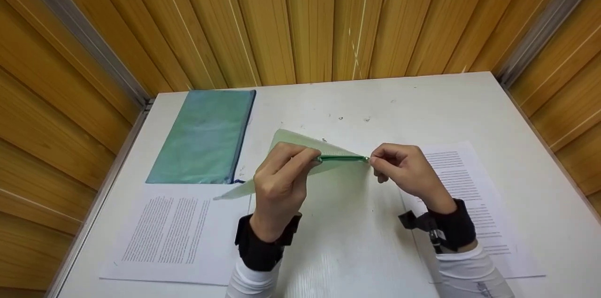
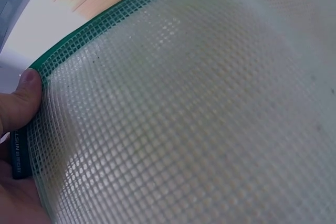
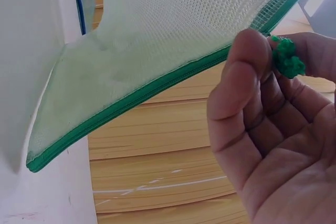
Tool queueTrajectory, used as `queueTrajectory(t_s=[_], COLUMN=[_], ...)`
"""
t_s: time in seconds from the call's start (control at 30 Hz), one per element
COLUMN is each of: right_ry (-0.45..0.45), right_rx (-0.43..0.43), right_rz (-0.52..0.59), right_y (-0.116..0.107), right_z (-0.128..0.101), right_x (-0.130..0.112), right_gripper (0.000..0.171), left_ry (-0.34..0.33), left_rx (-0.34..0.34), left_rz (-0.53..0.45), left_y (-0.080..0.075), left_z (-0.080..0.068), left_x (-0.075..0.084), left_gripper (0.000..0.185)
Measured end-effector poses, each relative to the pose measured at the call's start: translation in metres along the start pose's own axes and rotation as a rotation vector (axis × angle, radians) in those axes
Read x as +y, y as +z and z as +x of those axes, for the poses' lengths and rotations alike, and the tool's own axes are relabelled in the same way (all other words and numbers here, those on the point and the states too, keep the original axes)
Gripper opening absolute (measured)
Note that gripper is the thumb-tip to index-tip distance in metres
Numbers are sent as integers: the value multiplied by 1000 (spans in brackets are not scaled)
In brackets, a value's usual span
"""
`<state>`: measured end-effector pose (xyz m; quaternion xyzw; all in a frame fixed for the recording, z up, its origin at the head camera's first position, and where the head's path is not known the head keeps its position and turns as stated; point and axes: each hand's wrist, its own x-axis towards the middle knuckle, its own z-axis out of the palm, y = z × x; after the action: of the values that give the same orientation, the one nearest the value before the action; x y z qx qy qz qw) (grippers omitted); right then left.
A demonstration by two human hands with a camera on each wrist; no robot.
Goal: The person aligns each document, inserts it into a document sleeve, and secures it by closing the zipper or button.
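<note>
A pale green mesh zip pouch [image 1: 288, 137] is held up above the white table, its darker green zipper edge [image 3: 142, 95] running between the hands. My left hand [image 1: 281, 185] grips the pouch at one end of that edge, with the thumb [image 2: 29, 93] flat on the mesh and a dark printed tag beside it. At the other end, my right hand [image 1: 406, 169] pinches the zipper's green pull cord [image 3: 287, 59] between thumb and curled fingers. One corner of the pouch hangs down past my left hand, over a printed sheet.
A blue-green zip pouch [image 1: 202, 136] with a dark blue edge lies at the back left. Printed paper [image 1: 169, 232] lies front left, and more printed sheets [image 1: 469, 204] lie under my right forearm. Wood-panel walls [image 1: 310, 21] enclose the table [image 1: 347, 260] at the back and sides.
</note>
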<state>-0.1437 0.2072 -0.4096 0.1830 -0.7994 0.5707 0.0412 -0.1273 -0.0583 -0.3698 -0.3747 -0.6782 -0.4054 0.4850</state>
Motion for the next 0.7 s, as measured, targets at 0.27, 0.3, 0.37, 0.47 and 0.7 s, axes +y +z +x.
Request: queueTrajectory(t_s=[0.27,0.3,0.37,0.47,0.7], right_ry=[4,12,39,84,117], right_rx=[-24,-27,-29,-29,-34], right_rz=[6,4,0,-9,-33], right_y=[1,1,1,0,-2], right_z=[1,1,3,6,6], right_x=[3,4,6,10,13], right_gripper=[15,15,14,14,14], left_ry=[-2,-4,-11,-19,-33], left_rx=[-18,-17,-14,-8,-10], left_rz=[14,14,16,23,21], left_y=[-2,-2,-3,-5,-6], left_z=[1,1,1,1,2], left_x=[1,1,1,0,1], left_gripper=[13,10,7,15,19])
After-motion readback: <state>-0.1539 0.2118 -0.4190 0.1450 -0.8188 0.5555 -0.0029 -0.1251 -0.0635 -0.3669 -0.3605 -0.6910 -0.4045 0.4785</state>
